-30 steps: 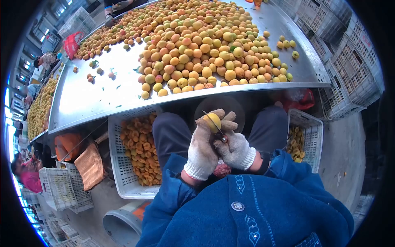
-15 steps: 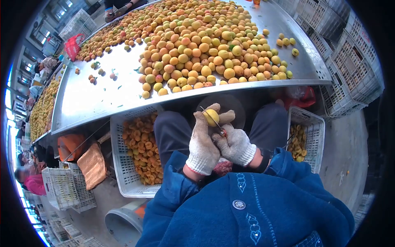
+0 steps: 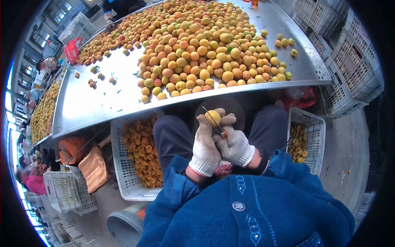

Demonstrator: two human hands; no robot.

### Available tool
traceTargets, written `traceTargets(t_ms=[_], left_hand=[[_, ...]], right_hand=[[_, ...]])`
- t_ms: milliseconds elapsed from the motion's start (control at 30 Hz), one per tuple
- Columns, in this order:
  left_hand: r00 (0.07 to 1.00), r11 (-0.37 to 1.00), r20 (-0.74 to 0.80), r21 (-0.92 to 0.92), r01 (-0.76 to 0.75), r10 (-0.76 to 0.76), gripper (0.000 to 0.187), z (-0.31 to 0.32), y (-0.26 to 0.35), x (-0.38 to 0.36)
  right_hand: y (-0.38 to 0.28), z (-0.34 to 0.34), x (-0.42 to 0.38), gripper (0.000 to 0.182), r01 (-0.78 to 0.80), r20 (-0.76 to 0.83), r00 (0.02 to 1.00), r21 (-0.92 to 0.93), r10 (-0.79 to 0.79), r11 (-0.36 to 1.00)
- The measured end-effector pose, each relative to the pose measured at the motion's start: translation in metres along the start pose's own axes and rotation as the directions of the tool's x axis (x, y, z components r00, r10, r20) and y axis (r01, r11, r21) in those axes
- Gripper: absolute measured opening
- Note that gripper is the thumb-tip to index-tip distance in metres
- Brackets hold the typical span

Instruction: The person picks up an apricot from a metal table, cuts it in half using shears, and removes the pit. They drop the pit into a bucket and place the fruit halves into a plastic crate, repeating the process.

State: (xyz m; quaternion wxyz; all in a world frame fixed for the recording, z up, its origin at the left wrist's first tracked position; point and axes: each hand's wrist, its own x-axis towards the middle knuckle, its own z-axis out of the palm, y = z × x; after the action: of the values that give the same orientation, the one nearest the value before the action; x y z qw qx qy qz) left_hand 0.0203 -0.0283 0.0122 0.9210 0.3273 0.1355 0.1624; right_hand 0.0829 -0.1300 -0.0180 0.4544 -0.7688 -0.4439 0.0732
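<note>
Both my hands wear knitted work gloves and meet over my lap, below the table edge. In the fingers of my left hand [image 3: 205, 146] sits a whole yellow apricot [image 3: 213, 118]. My right hand [image 3: 236, 145] is closed round the reddish handle of a small knife [image 3: 223, 133]. The thin blade slants up and left across the apricot, overlapping its side in this view. Just beyond the hands, a big heap of apricots [image 3: 193, 49] lies on the metal table [image 3: 94, 111].
Left of my knees stands a white crate [image 3: 118, 164] of halved apricots [image 3: 144, 152]; a smaller crate [image 3: 316, 142] with fruit is at the right. Stacked crates [image 3: 349, 61] border the table's right side. A grey bucket [image 3: 123, 226] lies near my left. Across the table is another person's hand [image 3: 110, 25].
My hands, the apricot and the knife hold almost the same pose. The view has shifted slightly. At the table's far side, the other person's arm has moved.
</note>
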Motion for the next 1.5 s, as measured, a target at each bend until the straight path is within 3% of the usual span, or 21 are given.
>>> traceTargets(t_ms=[100, 167, 233, 300, 367, 433, 500, 600, 667, 833, 900, 967, 1067, 1100, 1133, 1167, 1267, 1300, 1367, 1500], left_hand=[[0.999, 0.999, 0.012, -0.022, 0.041, -0.041, 0.063, -0.001, -0.002, -0.001], [0.988, 0.972, -0.018, 0.180, -0.148, 0.154, 0.063, -0.004, -0.004, 0.004], [0.984, 0.977, -0.026, 0.129, -0.171, 0.176, 0.063, -0.005, 0.002, 0.009], [0.978, 0.959, 0.043, 0.190, -0.209, 0.205, 0.061, -0.003, 0.011, 0.006], [0.988, 0.965, 0.029, 0.211, -0.157, 0.155, 0.060, -0.002, 0.014, 0.004], [1.000, 0.998, 0.008, -0.067, 0.009, -0.008, 0.062, -0.004, 0.007, 0.007], [1.000, 1.000, -0.020, 0.009, -0.020, 0.020, 0.064, 0.000, 0.003, 0.005], [1.000, 0.999, -0.012, -0.048, 0.026, -0.026, 0.060, -0.003, 0.003, 0.003], [0.976, 0.951, -0.037, 0.236, -0.199, 0.214, 0.056, -0.003, 0.001, 0.008], [0.975, 0.941, 0.033, 0.259, -0.220, 0.219, 0.058, -0.002, 0.012, 0.007], [0.997, 0.997, -0.069, -0.074, 0.020, -0.025, 0.063, -0.003, 0.006, 0.007], [0.990, 0.995, -0.132, -0.084, 0.045, -0.056, 0.068, -0.005, 0.003, 0.010], [0.997, 0.991, -0.009, -0.111, 0.077, -0.078, 0.063, -0.013, 0.003, 0.007], [0.997, 0.983, -0.007, 0.166, -0.079, 0.081, 0.061, -0.012, 0.004, 0.009], [0.972, 0.876, 0.038, 0.428, -0.225, 0.231, 0.059, -0.011, 0.006, 0.011], [0.971, 0.874, 0.042, 0.428, -0.230, 0.234, 0.059, -0.012, 0.007, 0.012], [0.996, 0.984, -0.056, 0.167, -0.057, 0.068, 0.058, -0.012, 0.007, 0.012], [0.996, 0.985, -0.059, 0.168, -0.049, 0.060, 0.058, -0.010, 0.003, 0.011], [0.985, 0.980, -0.128, -0.179, 0.087, -0.111, 0.057, -0.005, -0.004, 0.011], [0.993, 0.989, -0.076, -0.126, 0.077, -0.087, 0.057, -0.007, -0.004, 0.010]], right_hand=[[-0.005, -0.008, 0.000, 0.032, -0.061, 0.021, 0.998, 0.031, 0.060, 0.998], [-0.012, -0.013, 0.003, 0.031, -0.071, 0.020, 0.997, 0.075, 0.069, 0.995], [-0.014, -0.014, 0.006, 0.031, -0.069, 0.016, 0.998, 0.119, 0.068, 0.990], [-0.013, -0.011, 0.006, 0.030, -0.112, 0.055, 0.993, 0.132, 0.105, 0.985], [-0.011, -0.010, 0.008, 0.030, -0.100, 0.070, 0.993, 0.083, 0.094, 0.992], [-0.005, -0.006, 0.008, 0.030, -0.095, 0.081, 0.992, 0.033, 0.092, 0.995], [0.003, -0.001, 0.006, 0.031, 0.027, 0.026, 0.999, -0.027, -0.026, 0.999], [-0.005, -0.005, 0.004, 0.032, -0.072, 0.021, 0.997, 0.035, 0.072, 0.997], [-0.009, -0.008, 0.006, 0.032, -0.069, 0.023, 0.997, 0.045, 0.068, 0.997], [-0.004, -0.006, 0.009, 0.033, -0.089, 0.063, 0.994, 0.049, 0.085, 0.995], [0.004, 0.000, 0.009, 0.035, -0.010, -0.018, 1.000, 0.016, 0.010, 1.000], [0.010, 0.002, 0.007, 0.034, -0.026, -0.015, 1.000, 0.012, 0.026, 1.000], [0.011, 0.000, -0.002, 0.031, -0.038, 0.067, 0.997, 0.027, 0.036, 0.999], [0.008, -0.001, -0.002, 0.030, -0.068, 0.063, 0.996, 0.105, 0.061, 0.992], [0.005, -0.002, 0.000, 0.029, -0.096, 0.059, 0.994, 0.181, 0.087, 0.979], [0.003, -0.004, 0.002, 0.029, -0.092, 0.057, 0.995, 0.180, 0.083, 0.979], [0.000, -0.006, 0.005, 0.031, -0.151, 0.118, 0.984, 0.118, 0.137, 0.981], [0.002, -0.005, 0.005, 0.032, -0.122, 0.086, 0.990, 0.075, 0.115, 0.990], [0.004, -0.002, 0.004, 0.033, -0.090, 0.053, 0.995, 0.029, 0.089, 0.995], [0.004, -0.002, -0.001, 0.035, -0.114, 0.055, 0.992, 0.061, 0.110, 0.992]])
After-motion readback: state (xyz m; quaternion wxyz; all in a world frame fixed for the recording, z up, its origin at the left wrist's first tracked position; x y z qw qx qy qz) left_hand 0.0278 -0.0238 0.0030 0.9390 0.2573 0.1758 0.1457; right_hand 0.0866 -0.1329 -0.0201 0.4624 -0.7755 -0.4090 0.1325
